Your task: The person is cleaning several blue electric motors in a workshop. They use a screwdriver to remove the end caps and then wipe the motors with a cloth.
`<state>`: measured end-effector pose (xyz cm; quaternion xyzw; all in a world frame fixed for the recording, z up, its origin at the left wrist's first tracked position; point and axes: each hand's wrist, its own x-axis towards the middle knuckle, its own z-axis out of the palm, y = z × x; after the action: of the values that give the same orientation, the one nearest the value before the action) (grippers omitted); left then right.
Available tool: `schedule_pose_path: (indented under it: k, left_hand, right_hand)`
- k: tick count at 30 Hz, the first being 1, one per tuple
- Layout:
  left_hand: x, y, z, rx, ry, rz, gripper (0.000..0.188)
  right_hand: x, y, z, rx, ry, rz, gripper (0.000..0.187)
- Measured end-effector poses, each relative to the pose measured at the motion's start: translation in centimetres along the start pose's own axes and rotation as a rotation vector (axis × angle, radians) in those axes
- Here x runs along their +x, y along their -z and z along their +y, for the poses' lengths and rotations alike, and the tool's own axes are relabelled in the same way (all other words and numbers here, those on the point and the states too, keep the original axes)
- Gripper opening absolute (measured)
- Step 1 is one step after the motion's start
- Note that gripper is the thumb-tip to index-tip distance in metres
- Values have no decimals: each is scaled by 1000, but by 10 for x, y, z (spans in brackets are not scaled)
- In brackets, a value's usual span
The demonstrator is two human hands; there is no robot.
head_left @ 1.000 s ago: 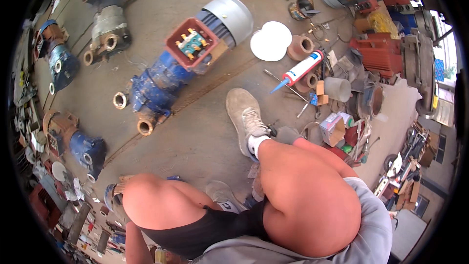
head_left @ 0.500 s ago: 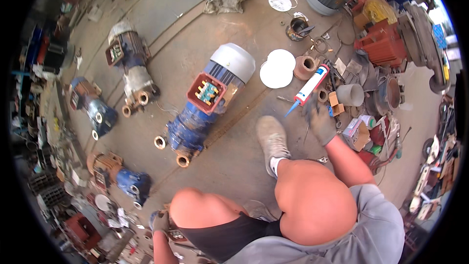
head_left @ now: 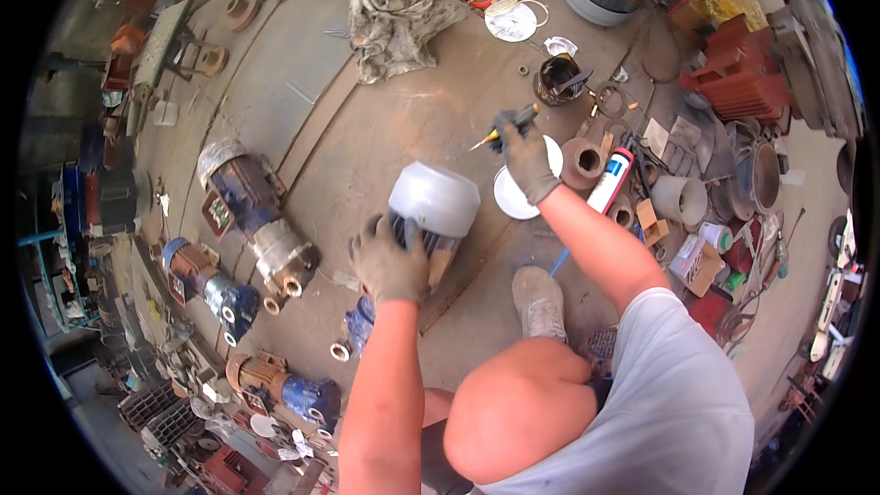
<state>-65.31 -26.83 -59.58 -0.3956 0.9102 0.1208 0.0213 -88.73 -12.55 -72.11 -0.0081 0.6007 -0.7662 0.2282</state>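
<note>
A large blue electric motor (head_left: 359,319) with a pale grey fan cover (head_left: 434,199) lies on the floor in front of me. My left hand (head_left: 389,261), in a grey work glove, is over its middle with fingers spread and hides the terminal box. Whether the palm touches the motor I cannot tell. To the right, my gloved right hand (head_left: 526,158) grips a screwdriver (head_left: 515,125) with a black and yellow handle. Its thin shaft points left, past the fan cover. Below that hand lies a white disc-shaped lid (head_left: 513,194), partly covered by it.
A sealant tube (head_left: 612,180) with a blue nozzle rests right of the lid, near a rusty collar (head_left: 581,163) and an open dark can (head_left: 559,81). Smaller motors (head_left: 240,185) lie at left. A crumpled cloth (head_left: 392,14) is at the back. Red castings (head_left: 738,73) stand at right.
My left hand has come up from beside my knee to the large motor. My right hand has moved up and left from near the sealant tube and now holds the screwdriver. The view has shifted.
</note>
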Motion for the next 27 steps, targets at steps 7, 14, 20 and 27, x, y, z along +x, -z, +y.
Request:
schedule_pose_path:
  k: [7,14,20,27]
  left_hand:
    - [8,-6,-6,-82,-121,98,35]
    - [15,-5,-8,-96,-119,26,41]
    - [18,-7,-9,-81,-116,12,41]
    - [17,-4,-6,-90,-110,21,41]
  right_hand:
    - [0,-13,28,-112,-216,-96,29]
    - [9,-14,20,-508,-96,-538,35]
    - [81,-84,5,-888,-277,-740,44]
    - [89,-92,44,-794,-356,-605,51]
